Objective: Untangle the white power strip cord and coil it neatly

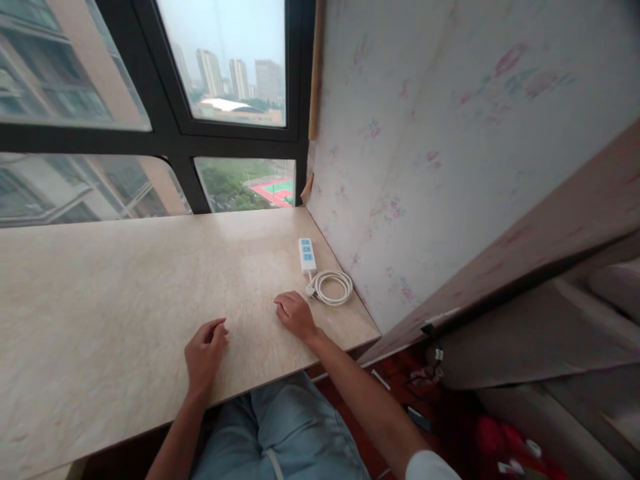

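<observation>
On the pale marbled ledge rests my left hand, its fingers curled in and nothing seen in them. Farther right, my right hand also lies on the ledge with its fingers bent together, holding nothing I can see. Just beyond it is a white power strip with blue socket faces. The strip's white cable is wound into a flat coil beside my right hand, and its plug sits at the coil's left side. A small gap separates the right hand from the plug.
A dark-framed window borders the ledge's far side. Flowered wallpaper covers the wall along its right end. Below right, a reddish floor holds several small items, with a grey fabric-like surface beyond.
</observation>
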Action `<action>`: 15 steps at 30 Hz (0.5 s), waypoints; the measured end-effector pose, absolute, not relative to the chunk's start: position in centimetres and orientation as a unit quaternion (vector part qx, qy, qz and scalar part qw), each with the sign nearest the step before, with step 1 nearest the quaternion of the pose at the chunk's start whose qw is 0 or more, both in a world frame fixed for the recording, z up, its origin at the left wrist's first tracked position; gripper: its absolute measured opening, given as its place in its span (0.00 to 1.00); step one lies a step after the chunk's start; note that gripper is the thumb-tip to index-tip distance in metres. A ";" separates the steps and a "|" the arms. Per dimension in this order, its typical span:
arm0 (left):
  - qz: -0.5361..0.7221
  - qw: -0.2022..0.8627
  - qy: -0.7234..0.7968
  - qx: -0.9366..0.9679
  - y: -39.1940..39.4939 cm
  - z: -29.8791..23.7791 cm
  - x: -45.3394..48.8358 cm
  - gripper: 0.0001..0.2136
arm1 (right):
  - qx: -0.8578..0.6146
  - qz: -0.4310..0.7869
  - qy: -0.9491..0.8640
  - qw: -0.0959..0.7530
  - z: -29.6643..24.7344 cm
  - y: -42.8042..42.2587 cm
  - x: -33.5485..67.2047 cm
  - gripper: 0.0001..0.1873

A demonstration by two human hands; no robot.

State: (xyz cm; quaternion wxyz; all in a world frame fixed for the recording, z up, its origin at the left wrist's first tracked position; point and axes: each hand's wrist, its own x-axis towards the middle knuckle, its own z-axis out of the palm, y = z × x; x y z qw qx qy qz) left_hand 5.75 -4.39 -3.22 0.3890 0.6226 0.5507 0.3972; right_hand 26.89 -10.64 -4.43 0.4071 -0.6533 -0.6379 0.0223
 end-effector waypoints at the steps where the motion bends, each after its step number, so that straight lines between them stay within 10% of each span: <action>1: 0.402 0.396 0.553 0.614 -4.5 -3.1 5.7 0.19 | -0.648 0.014 -0.629 0.429 -4.3 -11.4 27.0 0.12; 6: 0.401 0.414 0.555 0.600 -4.7 -3.0 5.6 0.19 | -0.719 -0.060 -0.531 0.444 -2.9 -14.2 30.5 0.14; 15: 0.393 0.433 0.543 0.602 -4.8 -3.5 5.3 0.18 | -0.821 0.048 -0.535 0.193 -2.0 -14.6 36.2 0.18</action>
